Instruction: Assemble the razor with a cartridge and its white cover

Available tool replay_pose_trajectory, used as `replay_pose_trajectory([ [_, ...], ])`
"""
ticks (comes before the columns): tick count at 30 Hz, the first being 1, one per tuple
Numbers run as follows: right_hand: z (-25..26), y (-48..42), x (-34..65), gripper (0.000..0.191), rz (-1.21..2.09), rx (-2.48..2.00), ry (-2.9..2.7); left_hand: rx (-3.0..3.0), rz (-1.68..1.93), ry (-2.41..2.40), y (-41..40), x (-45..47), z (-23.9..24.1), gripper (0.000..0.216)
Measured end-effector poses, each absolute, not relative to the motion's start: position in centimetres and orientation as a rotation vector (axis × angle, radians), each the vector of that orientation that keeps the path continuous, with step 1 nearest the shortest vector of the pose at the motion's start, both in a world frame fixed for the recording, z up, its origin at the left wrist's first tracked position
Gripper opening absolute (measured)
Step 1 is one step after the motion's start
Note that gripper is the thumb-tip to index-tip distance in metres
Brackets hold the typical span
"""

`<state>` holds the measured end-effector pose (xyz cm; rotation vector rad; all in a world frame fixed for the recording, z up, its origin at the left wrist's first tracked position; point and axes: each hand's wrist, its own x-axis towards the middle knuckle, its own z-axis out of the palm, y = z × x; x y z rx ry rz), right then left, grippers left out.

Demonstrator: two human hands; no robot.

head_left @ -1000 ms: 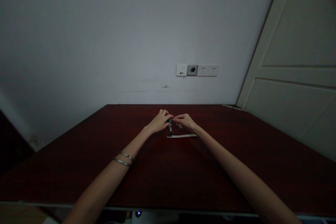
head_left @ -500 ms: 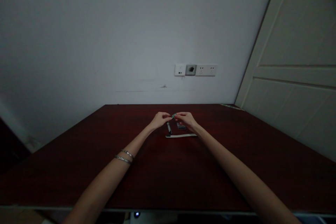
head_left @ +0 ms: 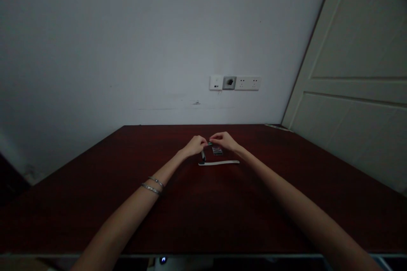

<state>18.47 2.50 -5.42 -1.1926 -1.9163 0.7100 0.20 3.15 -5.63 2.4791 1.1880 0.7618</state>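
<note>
Over the far middle of the table, my left hand (head_left: 196, 145) pinches a small green piece (head_left: 209, 143), too small to name more exactly. My right hand (head_left: 223, 139) is at the other end of that piece, thumb and fingertips pressed together; whether it also grips it is hard to see. Beneath the hands lies a small clear flat pack (head_left: 217, 150) with dark and light stripes. A whitish strip (head_left: 219, 163) with a dark left end lies nearer to me. A short dark and light piece (head_left: 203, 155) stretches from that end up toward my left hand, which partly covers it.
The dark red table (head_left: 203, 211) reaches to a pale wall (head_left: 159, 42) with sockets (head_left: 247, 83) and switch plates. A whitish panelled door (head_left: 356, 93) stands on the right. Below the front edge, a small light (head_left: 163, 260) glows.
My right hand has shifted slightly up, uncovering more of the clear pack and the strip's right end. The green piece now lies flatter between the hands. The view has shifted a little.
</note>
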Motion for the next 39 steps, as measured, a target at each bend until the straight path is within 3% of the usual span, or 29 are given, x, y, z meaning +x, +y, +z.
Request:
replay_pose_trajectory([
  [15, -7.2, 4.4, 20.7, 0.019, 0.493, -1.376, -2.136, 2.620, 0.736, 1.255, 3.4, 0.0, -5.7, 0.028],
  [39, -8.8, 4.7, 20.7, 0.013, 0.460, -1.428, -2.185, 2.434, 0.700, 1.604, 3.7, -2.3, -6.5, 0.027],
])
